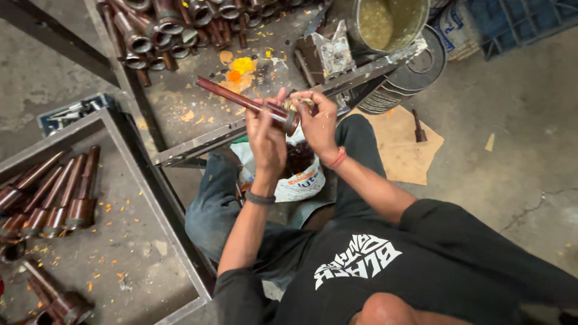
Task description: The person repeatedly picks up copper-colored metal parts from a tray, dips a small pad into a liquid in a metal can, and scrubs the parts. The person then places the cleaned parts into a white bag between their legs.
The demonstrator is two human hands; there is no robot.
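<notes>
Head view looks down on a seated person: left hand [266, 139] grips a brown metal shaft [247, 103] near its flanged end, held up over the lap, while right hand [318, 123] pinches a small pale wad [296, 103] (rag or paste, unclear) against that end. Similar shafts [162, 27] lie piled on the metal table [198, 144] ahead.

We held a shaft [244, 99] between our hands, left hand [267, 139] beside right hand [318, 123], above a bag [298, 174] between our knees. A pile of shafts [174, 27] lay behind it on the table [180, 105], a can [385, 24] to their right, more shafts [51, 195] on a tray [138, 241] at left.
</notes>
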